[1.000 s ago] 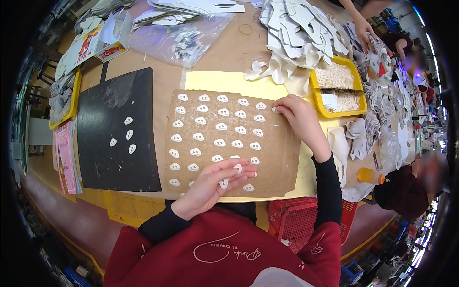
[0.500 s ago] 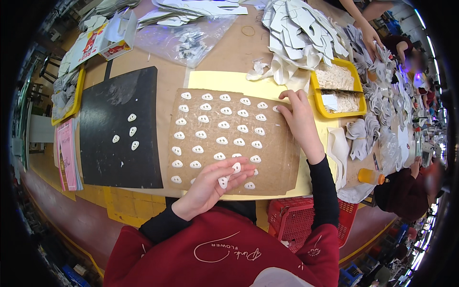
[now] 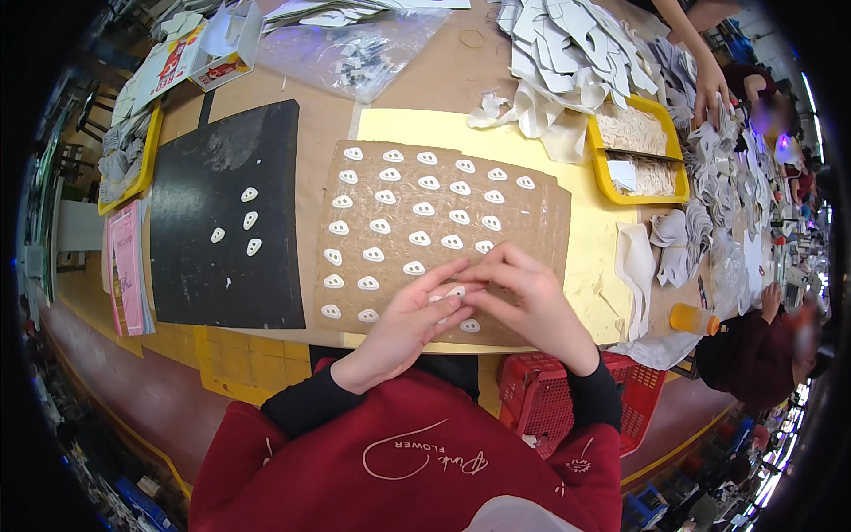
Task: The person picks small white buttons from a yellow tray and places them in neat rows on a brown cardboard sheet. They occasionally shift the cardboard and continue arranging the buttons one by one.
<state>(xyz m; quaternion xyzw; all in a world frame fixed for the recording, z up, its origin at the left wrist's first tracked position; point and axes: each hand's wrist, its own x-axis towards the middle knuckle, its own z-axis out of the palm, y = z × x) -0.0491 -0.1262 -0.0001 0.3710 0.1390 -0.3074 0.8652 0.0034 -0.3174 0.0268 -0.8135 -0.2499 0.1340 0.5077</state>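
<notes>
Several small white rounded-triangle pieces with two holes lie in rows on a brown cardboard sheet [image 3: 541,248]; one such piece [image 3: 526,183] is at the end of the far row. Over the sheet's near part my two hands meet. My left hand [image 3: 399,319], fingers closed, holds a white two-holed piece [image 3: 456,292] at its fingertips. The thumb and fingers of my right hand [image 3: 532,297] pinch at that same piece from the right. Both hands hide some of the near rows. Whether my left palm holds more pieces is hidden.
On the left, a black board [image 3: 222,293] bears several loose white pieces. Yellow paper [image 3: 594,257] lies under the cardboard. A yellow tray [image 3: 603,182] of cream pieces and a stack of white cut-outs [image 3: 567,44] stand far right. A co-worker's hand [image 3: 709,89] reaches among grey bundles.
My right hand has come back from the cardboard's far right corner to my left hand, leaving a white piece there. The view has shifted slightly.
</notes>
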